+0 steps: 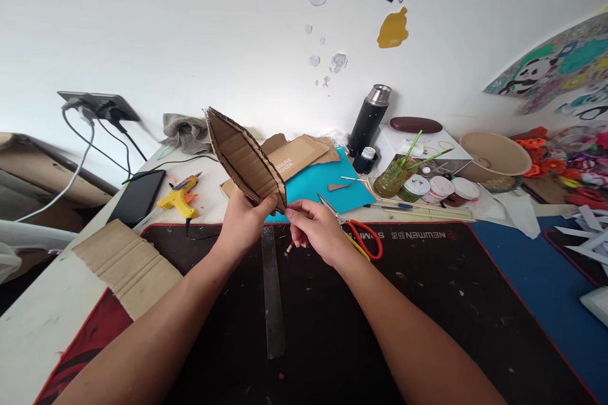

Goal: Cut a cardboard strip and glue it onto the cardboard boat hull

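My left hand [247, 221] grips the lower end of a shallow cardboard box shape [244, 158] with raised edges and a pointed top, holding it tilted above the mat. At its lower right corner, the thumb and fingers of my right hand [316, 228] are closed in a pinch on the edge. Part of that corner is hidden by the fingers. Beyond my right hand lie scissors [363, 237] with red and yellow handles. A clear ruler [273, 297] rests on the black mat [332, 329] below my hands.
Left of my hands are a yellow glue gun [180, 199] and a flat cardboard piece [130, 266]. Behind lie blue sheet [313, 193] and cardboard scraps [304, 155]. A black thermos [370, 117], a jar with brushes [393, 178], paint pots [441, 188] and a bowl [496, 152] stand at the back right.
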Tool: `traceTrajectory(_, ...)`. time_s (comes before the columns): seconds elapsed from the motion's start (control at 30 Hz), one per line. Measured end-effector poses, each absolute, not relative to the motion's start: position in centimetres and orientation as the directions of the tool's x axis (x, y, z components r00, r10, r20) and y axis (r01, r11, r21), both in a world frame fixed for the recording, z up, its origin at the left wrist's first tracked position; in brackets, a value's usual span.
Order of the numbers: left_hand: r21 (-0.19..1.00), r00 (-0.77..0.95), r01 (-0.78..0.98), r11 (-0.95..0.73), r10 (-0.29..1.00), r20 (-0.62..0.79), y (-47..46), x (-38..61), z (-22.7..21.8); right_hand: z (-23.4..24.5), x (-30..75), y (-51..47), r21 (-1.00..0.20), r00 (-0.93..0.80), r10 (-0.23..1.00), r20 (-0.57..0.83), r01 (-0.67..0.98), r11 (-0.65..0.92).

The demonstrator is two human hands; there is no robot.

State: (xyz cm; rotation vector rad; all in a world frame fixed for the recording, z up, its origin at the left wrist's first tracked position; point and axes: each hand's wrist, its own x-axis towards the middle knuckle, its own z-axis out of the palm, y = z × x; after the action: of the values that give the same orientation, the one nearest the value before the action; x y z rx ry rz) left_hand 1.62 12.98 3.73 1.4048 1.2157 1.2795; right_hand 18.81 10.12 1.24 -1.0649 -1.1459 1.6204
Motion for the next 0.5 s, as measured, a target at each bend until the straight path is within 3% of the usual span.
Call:
traceTrajectory(0.33,0.991,0.075,-0.079,-0.107,0.991,0.113,13.27,1.79,2.93,1.22,18.13,9.95,-0.987,-0.159,0.980,-0.120,-0.089,-0.135)
traceTrajectory(0.5,0.996,0.145,-0.084,-0.038,0.988,0.049,13.24,1.69,3.22,1.40,17.85,9.66,-0.992,-0.128,0.985,-0.114,-0.041,-0.120)
